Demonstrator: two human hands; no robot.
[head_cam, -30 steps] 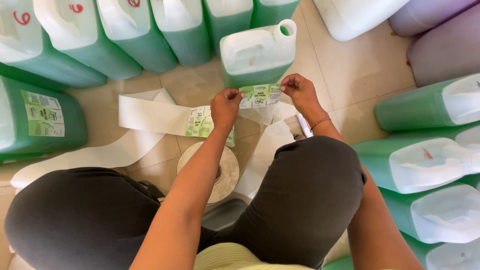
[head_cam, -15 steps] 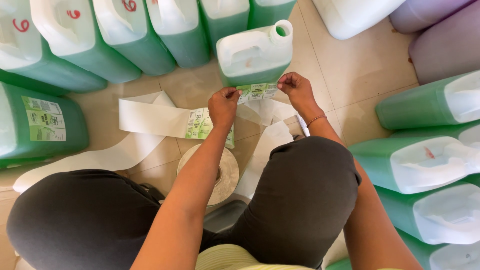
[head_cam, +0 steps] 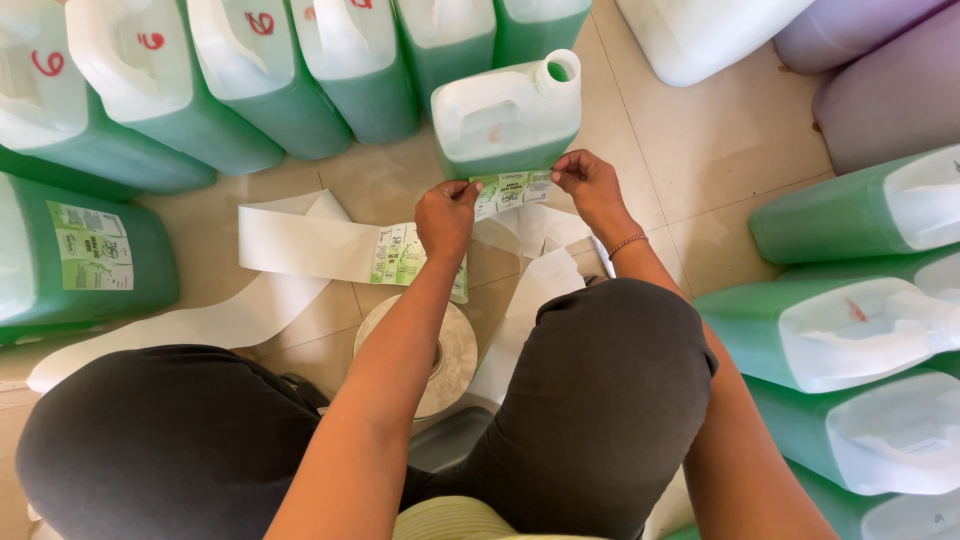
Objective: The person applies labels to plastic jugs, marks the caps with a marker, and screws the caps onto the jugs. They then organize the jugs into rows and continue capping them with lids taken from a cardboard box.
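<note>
Green jugs (head_cam: 240, 90) crowd the tiled floor (head_cam: 690, 150), beside lilac jugs (head_cam: 890, 90).

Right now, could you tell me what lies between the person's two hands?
In the head view, a green label stretches between the left hand and right hand.
</note>
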